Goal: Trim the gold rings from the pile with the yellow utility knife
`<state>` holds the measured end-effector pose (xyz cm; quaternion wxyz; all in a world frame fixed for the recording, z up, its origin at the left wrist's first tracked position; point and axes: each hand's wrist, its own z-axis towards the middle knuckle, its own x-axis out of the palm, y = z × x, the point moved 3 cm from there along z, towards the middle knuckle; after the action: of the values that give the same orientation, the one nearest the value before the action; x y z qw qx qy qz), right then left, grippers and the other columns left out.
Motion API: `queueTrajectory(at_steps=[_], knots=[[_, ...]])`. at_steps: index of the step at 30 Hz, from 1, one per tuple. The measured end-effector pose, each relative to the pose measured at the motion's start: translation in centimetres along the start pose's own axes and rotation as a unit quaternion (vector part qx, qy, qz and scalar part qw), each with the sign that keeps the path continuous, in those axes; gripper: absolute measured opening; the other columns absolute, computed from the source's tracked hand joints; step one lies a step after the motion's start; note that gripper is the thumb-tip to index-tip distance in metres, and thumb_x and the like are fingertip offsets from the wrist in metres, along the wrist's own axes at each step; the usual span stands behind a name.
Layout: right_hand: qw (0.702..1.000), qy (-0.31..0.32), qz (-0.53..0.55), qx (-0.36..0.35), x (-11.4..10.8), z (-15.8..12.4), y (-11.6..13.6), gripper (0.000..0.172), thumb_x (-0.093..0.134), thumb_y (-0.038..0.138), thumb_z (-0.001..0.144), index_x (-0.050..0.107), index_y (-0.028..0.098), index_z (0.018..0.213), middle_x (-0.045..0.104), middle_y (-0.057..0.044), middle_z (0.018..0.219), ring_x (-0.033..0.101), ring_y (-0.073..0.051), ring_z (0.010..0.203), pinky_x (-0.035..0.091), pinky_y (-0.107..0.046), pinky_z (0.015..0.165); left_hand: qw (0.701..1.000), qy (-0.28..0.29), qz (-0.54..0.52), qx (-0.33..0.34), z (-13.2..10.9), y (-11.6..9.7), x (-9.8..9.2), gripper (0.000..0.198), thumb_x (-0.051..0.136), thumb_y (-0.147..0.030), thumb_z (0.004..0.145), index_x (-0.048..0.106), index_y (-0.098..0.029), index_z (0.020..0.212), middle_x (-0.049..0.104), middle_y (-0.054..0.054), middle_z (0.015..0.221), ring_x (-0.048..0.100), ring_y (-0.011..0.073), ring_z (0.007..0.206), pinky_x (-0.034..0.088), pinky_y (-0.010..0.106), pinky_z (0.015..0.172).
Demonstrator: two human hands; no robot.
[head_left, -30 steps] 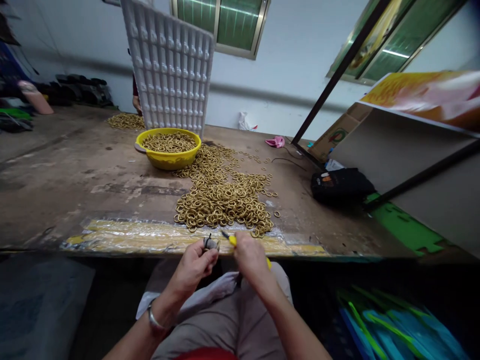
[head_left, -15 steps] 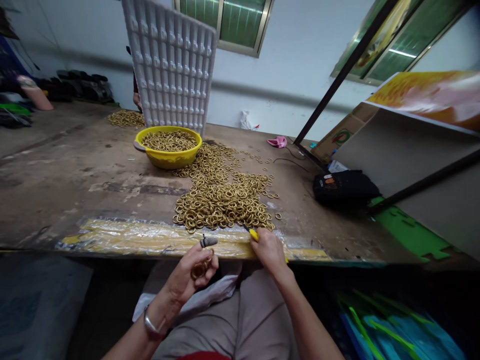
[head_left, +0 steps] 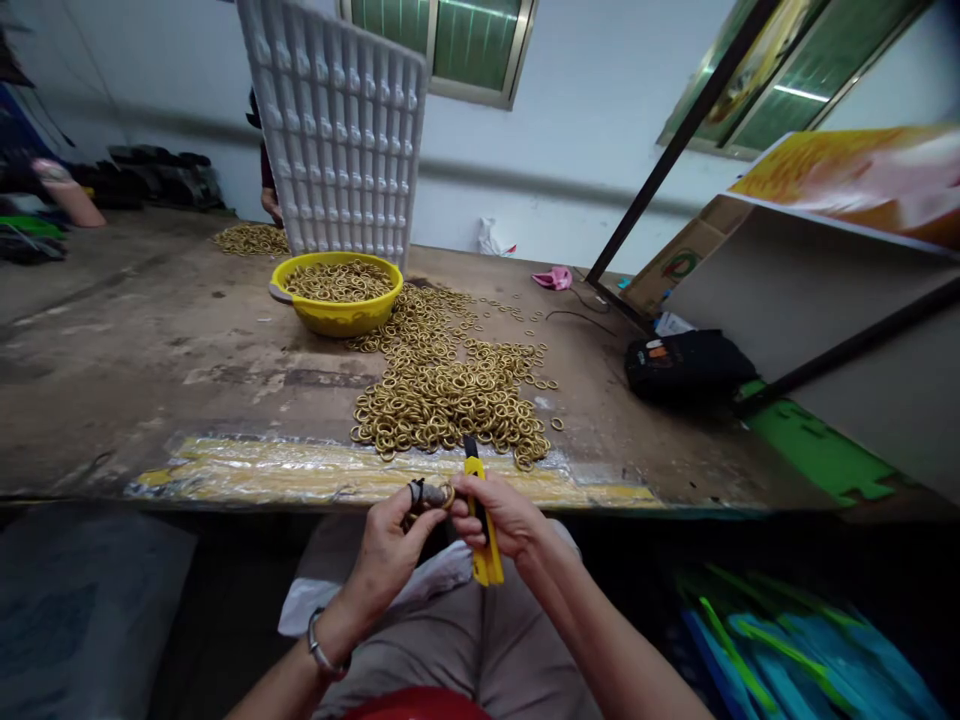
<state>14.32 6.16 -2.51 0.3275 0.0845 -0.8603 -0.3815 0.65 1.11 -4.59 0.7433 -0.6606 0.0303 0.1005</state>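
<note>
My left hand (head_left: pixel 397 545) is closed over several gold-coloured rings, mostly hidden in its fingers. One ring (head_left: pixel 448 495) shows at the tips of its thumb and of the index finger, which wears a grey finger cot (head_left: pixel 431 494). In my right hand (head_left: pixel 510 515) is a yellow and black utility knife (head_left: pixel 491 565), its dark end pointing away from me. The right fingertips meet the left ones at that ring. Just beyond both hands, a pile of the same gold rings (head_left: pixel 450 400) spreads over the worn table (head_left: pixel 225 370).
A yellow basin (head_left: pixel 341 318) full of rings stands behind the pile, before an upright grey moulded tray (head_left: pixel 337 140). Another person's hand (head_left: pixel 271 205) shows beside the tray. To the right are a black bag (head_left: pixel 686 365), a pink item (head_left: pixel 553 278) and a dark metal frame post (head_left: pixel 675 150).
My right hand has come from the pile's near edge toward my left hand, bringing the knife upright into view. My left hand has turned, and its fingertips now present a ring.
</note>
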Motion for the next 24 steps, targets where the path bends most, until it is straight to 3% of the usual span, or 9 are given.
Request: queueTrajectory(at_steps=[4, 7, 9, 12, 14, 16, 19, 24], knots=[[0.998, -0.032, -0.045, -0.028, 0.2, 0.1, -0.3, 0.038, 0.068, 0.049, 0.069, 0.044, 0.019, 0.070, 0.044, 0.008, 0.054, 0.031, -0.004, 0.038, 0.021, -0.018, 0.037, 1.000, 0.001, 0.015, -0.013, 0.0, -0.1, -0.2, 0.013, 0.064, -0.027, 0.081, 0.072, -0.017, 0.084, 0.072, 0.004, 0.079, 0.063, 0.0177, 0.073, 0.047, 0.027, 0.071], [0.971, -0.096, -0.190, -0.106, 0.2, -0.4, -0.2, 0.036, 0.055, 0.052, 0.080, 0.042, 0.020, 0.067, 0.040, 0.007, 0.054, 0.032, -0.006, 0.041, 0.023, -0.020, 0.041, 0.998, 0.001, -0.024, -0.051, 0.1, -0.3, -0.3, 0.013, 0.066, -0.028, 0.079, 0.069, -0.016, 0.079, 0.069, 0.003, 0.073, 0.060, 0.0155, 0.067, 0.046, 0.024, 0.064], [0.898, -0.170, -0.355, -0.195, 0.2, -1.2, 0.0, 0.034, 0.048, 0.046, 0.086, 0.041, 0.020, 0.065, 0.040, 0.006, 0.055, 0.036, -0.008, 0.048, 0.026, -0.022, 0.048, 0.989, 0.013, -0.094, -0.110, 0.2, -0.1, -0.2, 0.019, 0.066, -0.034, 0.078, 0.066, -0.015, 0.078, 0.059, -0.001, 0.058, 0.051, 0.0109, 0.052, 0.039, 0.020, 0.049], [0.747, -0.247, -0.563, -0.253, 0.5, -2.5, -0.2, 0.021, 0.047, 0.026, 0.088, 0.048, 0.019, 0.069, 0.050, 0.002, 0.061, 0.043, -0.012, 0.058, 0.027, -0.024, 0.056, 0.963, 0.032, -0.193, -0.187, 0.3, 0.3, 0.1, 0.028, 0.068, -0.042, 0.074, 0.060, -0.015, 0.077, 0.040, -0.009, 0.046, 0.031, 0.0054, 0.038, 0.023, 0.017, 0.037], [0.683, -0.261, -0.641, -0.234, 0.8, -2.9, -0.7, 0.012, 0.047, 0.015, 0.085, 0.054, 0.018, 0.076, 0.058, -0.001, 0.068, 0.049, -0.013, 0.063, 0.027, -0.025, 0.059, 0.955, 0.036, -0.219, -0.199, 0.3, 0.5, 0.3, 0.031, 0.071, -0.043, 0.072, 0.059, -0.016, 0.077, 0.039, -0.009, 0.047, 0.029, 0.0045, 0.038, 0.021, 0.016, 0.036], [0.645, -0.267, -0.685, -0.208, 1.0, -2.9, -1.0, 0.011, 0.049, 0.010, 0.083, 0.057, 0.018, 0.081, 0.063, -0.003, 0.075, 0.055, -0.015, 0.068, 0.027, -0.026, 0.061, 0.953, 0.032, -0.224, -0.201, 0.4, 0.5, 0.5, 0.030, 0.072, -0.043, 0.070, 0.058, -0.016, 0.075, 0.039, -0.009, 0.048, 0.030, 0.0043, 0.038, 0.023, 0.015, 0.035], [0.618, -0.277, -0.713, -0.181, 1.0, -2.7, -1.2, 0.013, 0.049, 0.008, 0.084, 0.059, 0.017, 0.085, 0.067, -0.005, 0.080, 0.059, -0.016, 0.072, 0.027, -0.027, 0.062, 0.955, 0.035, -0.222, -0.193, 0.4, 0.4, 0.6, 0.028, 0.071, -0.041, 0.071, 0.059, -0.016, 0.074, 0.040, -0.008, 0.048, 0.031, 0.0042, 0.038, 0.026, 0.015, 0.034], [0.621, -0.259, -0.709, -0.212, 0.8, -2.5, -1.1, 0.017, 0.048, 0.007, 0.084, 0.060, 0.018, 0.088, 0.067, -0.003, 0.080, 0.060, -0.016, 0.073, 0.028, -0.026, 0.062, 0.959, 0.048, -0.212, -0.181, 0.3, 0.0, 0.5, 0.028, 0.070, -0.041, 0.073, 0.058, -0.016, 0.073, 0.042, -0.007, 0.048, 0.034, 0.0045, 0.036, 0.027, 0.015, 0.034]])
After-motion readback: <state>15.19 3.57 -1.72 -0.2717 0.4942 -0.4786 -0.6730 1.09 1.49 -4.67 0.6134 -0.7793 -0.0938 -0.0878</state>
